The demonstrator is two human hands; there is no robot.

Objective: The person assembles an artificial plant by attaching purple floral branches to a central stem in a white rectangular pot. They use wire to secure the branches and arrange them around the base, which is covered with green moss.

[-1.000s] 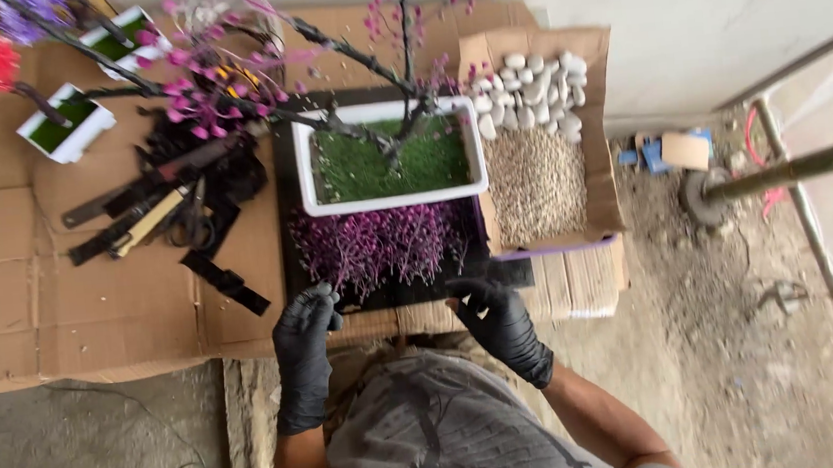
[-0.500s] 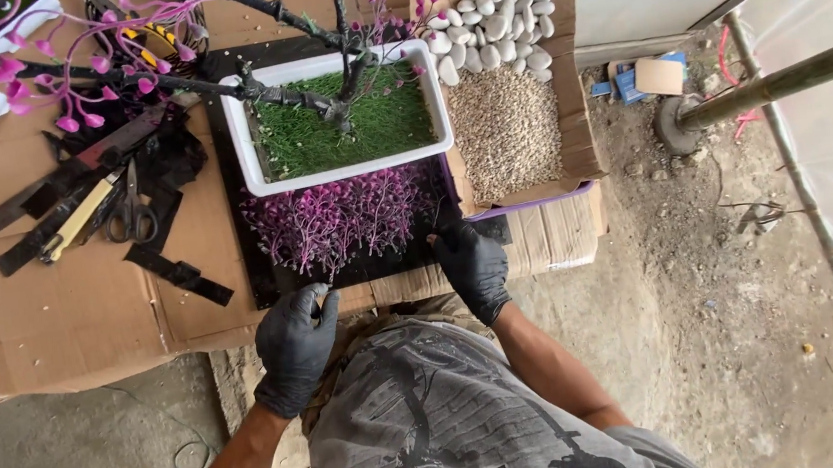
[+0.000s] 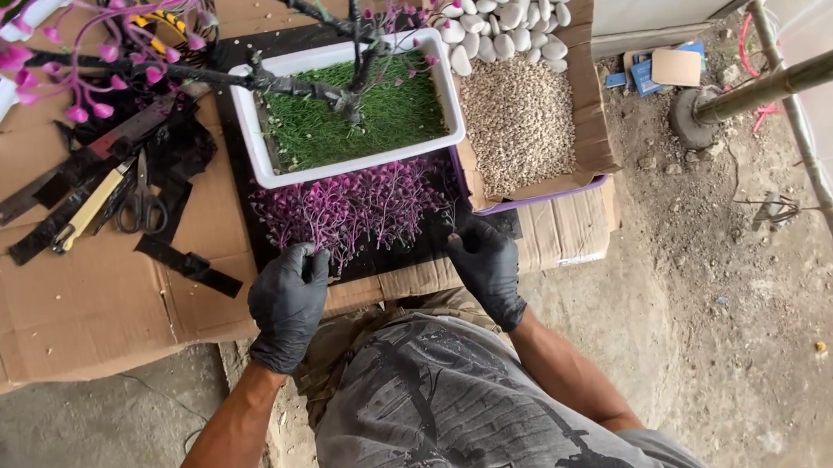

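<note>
Both gloved hands grip the near corners of the black tray (image 3: 359, 261), left hand (image 3: 287, 305), right hand (image 3: 484, 263), steadying purple sprigs (image 3: 359, 207) and white planter (image 3: 345, 110).

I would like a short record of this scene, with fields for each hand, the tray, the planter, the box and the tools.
left hand: black glove, resting on the near left edge of the black tray
right hand: black glove, on the near right edge of the same tray
black tray: lies on cardboard, holds purple sprigs
white planter: green moss and a dark branched trunk inside
cardboard box: white pebbles at the far end, fine gravel nearer
tools: scissors and dark strips, left of the tray
</note>
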